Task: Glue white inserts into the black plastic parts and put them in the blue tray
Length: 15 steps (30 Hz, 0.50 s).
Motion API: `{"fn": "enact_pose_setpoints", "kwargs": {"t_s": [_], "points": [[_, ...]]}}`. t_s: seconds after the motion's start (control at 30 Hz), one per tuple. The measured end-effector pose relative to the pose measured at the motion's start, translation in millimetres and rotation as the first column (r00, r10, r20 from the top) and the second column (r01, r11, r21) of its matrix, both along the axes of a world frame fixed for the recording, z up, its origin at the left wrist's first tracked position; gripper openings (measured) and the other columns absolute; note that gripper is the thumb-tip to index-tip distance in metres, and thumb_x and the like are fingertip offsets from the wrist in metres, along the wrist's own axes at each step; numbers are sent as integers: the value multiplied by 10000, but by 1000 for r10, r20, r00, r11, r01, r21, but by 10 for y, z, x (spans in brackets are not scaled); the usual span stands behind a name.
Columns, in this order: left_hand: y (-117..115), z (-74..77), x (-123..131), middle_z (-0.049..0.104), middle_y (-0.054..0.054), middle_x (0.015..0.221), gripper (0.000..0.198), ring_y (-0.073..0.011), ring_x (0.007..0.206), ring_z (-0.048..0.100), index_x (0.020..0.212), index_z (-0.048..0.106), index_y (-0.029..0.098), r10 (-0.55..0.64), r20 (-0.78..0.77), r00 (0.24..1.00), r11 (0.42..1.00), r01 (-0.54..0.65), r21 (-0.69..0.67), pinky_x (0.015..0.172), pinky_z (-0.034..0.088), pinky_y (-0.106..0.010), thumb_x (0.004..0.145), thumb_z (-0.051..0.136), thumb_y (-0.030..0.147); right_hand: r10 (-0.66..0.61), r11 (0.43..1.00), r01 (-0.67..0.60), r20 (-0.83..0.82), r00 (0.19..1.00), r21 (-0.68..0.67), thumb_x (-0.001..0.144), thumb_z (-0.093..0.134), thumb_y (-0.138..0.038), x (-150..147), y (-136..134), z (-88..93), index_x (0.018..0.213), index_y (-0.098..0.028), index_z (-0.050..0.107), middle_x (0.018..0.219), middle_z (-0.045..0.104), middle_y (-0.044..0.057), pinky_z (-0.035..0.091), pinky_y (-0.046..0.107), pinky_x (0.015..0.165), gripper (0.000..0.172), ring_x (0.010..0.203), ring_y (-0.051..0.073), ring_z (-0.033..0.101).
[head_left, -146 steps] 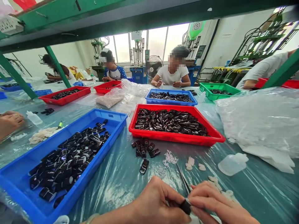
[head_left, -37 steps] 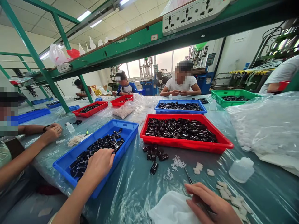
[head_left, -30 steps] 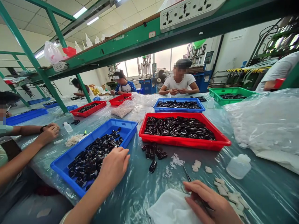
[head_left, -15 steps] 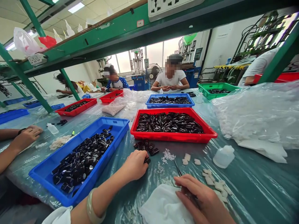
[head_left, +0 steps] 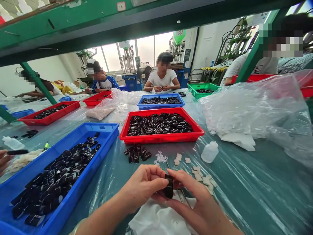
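Black piece: here it is, black piece [head_left: 168, 187] held up between the two hands, above the white cloth [head_left: 156, 218].
Left hand: left hand [head_left: 140, 186] grasping it, thumb across the face.
Right hand: right hand [head_left: 195, 199] closing on the other side, index finger at the top, thumb low down.
Tweezers: thin tweezers [head_left: 182, 197] poke out beneath the right hand; how they are held, nobody can tell from here.
Slip risk: a loosened pinch could drop that glossy piece, though the cloth would probably soften the landing.
Scratch risk: tweezers so close, a careless twist might mark the face or snag the cloth.
Scatter risk: a sweeping wrist could spread the white bits [head_left: 160, 158] or the pale chips [head_left: 209, 181] over the desk [head_left: 244, 182].
Ahead: loose pieces [head_left: 134, 155] lie just before the red tray [head_left: 161, 139], whose wall bars the way forward.
Flanks: the big blue tray [head_left: 107, 129] on the left; bottle [head_left: 210, 152] and plastic bag [head_left: 244, 111] crowding the right.
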State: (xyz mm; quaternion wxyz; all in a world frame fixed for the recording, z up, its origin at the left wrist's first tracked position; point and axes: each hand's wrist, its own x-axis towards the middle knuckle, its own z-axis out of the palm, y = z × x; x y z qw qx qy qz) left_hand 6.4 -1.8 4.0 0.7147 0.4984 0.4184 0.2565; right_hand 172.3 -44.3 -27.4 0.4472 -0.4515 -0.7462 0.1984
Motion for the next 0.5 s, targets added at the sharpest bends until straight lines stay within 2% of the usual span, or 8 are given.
{"fn": "enact_pose_setpoints", "kwargs": {"t_s": [0.2,0.5], "points": [[-26,-49,-38,660,-62,675,282,-91,579,590,773,619,92,7,44,999,998,-4,-58,549,465,-176,744,622,373,53,995,-52,2,999,-80,702,653,-127,21,0,-57,1157,-248,535,1006,668,15,528,233,741,485,846,153,644],[-35,-85,-84,688,-102,718,322,-103,626,616,875,689,77,-63,74,995,994,69,-89,576,473,-169,816,540,356,32,999,-32,14,999,8,689,684,-179,12,-1,-39,1115,-209,566,942,691,23,532,211,709,442,771,151,657]]}}
